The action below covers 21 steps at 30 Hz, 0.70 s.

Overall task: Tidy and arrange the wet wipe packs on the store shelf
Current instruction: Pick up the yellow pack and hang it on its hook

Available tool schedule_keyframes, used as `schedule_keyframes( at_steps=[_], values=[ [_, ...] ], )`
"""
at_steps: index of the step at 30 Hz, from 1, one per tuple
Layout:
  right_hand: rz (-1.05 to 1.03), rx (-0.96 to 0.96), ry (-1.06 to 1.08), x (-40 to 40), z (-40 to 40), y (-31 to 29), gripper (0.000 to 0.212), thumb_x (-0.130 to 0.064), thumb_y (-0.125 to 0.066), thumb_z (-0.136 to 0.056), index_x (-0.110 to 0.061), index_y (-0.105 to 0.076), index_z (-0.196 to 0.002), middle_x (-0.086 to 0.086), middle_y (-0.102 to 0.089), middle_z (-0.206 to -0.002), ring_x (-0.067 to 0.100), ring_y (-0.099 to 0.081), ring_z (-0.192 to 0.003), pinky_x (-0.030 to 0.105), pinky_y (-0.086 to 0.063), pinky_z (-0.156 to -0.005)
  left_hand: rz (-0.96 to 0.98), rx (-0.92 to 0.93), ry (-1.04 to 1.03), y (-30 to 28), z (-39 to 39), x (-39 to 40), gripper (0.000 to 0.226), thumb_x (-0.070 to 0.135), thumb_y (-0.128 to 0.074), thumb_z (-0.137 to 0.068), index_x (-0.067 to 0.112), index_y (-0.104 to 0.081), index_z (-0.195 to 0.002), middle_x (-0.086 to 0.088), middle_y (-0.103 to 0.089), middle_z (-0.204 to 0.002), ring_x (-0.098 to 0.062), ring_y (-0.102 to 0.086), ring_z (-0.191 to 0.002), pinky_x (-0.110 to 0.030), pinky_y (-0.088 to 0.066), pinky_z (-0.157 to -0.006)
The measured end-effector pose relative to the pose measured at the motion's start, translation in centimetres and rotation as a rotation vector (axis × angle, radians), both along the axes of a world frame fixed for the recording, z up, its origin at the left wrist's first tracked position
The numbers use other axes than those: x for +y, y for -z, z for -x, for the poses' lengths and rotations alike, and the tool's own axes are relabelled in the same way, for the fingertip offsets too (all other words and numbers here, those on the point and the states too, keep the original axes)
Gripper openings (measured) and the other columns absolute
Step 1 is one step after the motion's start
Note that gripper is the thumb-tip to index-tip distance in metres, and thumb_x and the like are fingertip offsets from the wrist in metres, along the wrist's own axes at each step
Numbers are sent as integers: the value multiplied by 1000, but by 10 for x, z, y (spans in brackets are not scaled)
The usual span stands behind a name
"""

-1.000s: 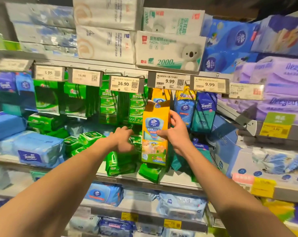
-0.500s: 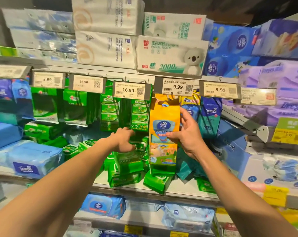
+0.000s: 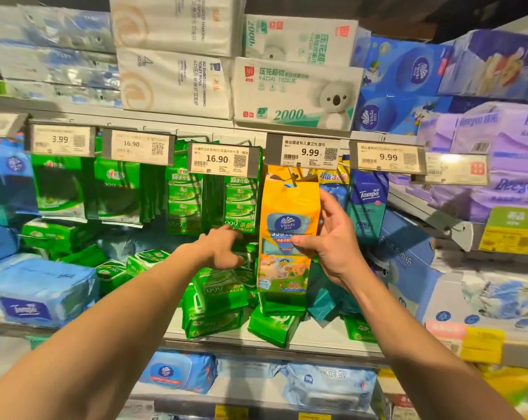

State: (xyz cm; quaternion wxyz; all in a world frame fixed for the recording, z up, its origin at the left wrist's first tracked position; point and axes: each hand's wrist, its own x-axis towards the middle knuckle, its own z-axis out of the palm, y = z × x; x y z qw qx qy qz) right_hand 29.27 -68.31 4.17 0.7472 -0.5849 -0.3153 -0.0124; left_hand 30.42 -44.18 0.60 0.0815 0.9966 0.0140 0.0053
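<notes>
- A hanging yellow wipe pack point(image 3: 288, 225) is pinched at its right edge by the right hand point(image 3: 335, 241), under a 9.99 price tag point(image 3: 305, 151).
- The left hand point(image 3: 223, 248) is reached among green wipe packs point(image 3: 223, 294); its fingertips are hidden, so its grasp cannot be told.

This is a shop, in the aisle for paper goods and wipes. Metal shelves point(image 3: 317, 341) run in tiers, each front edge carrying printed price tags point(image 3: 217, 159) with barcodes, QR codes and figures such as 16.90, 9.99 and 3.99. Green wet wipe packs point(image 3: 180, 195) hang in rows from pegs under the tags, and more lie heaped on the shelf below. Facial tissue packs point(image 3: 296, 92) and toilet paper bundles point(image 3: 171, 80) are stacked above, many of one kind together.
</notes>
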Motion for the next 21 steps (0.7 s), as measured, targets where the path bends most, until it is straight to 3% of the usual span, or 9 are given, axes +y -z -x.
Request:
schedule_keyframes(
  at_steps=[7, 14, 18, 21],
  values=[
    [-62, 1, -23, -7, 5, -3, 89, 16, -71, -54, -11, -48, -136, 7, -68, -116, 21, -68, -99, 33, -59, -74, -20, 4, -7, 6, -4, 1, 76, 43, -63, -83, 19, -34, -149, -12, -33, -153, -37, -35, -138, -57, -35, -109],
    [-57, -69, -21, -8, 7, -6, 84, 14, -71, -53, -14, -51, -130, 11, -65, -118, 22, -66, -103, 36, -59, -82, -14, 13, 4, 5, -3, 1, 80, 48, -62, -79, 20, -35, -149, -10, -34, -152, -36, -38, -137, -56, -35, -109],
    [-46, -43, -11, 0, 3, -5, 98, 14, -72, -53, -4, -40, -143, 13, -63, -123, 22, -64, -105, 38, -59, -84, -26, 8, -14, 5, -1, 5, 79, 48, -62, -79, 21, -35, -148, -13, -35, -153, -36, -37, -138, -55, -36, -109],
    [-4, 11, 37, 4, -5, -2, 92, 18, -72, -56, -7, -44, -139, 12, -65, -123, 22, -67, -104, 38, -59, -80, -29, 1, -13, 6, 0, 6, 78, 47, -62, -80, 21, -34, -148, -13, -35, -152, -36, -36, -137, -55, -36, -108]
  ],
)
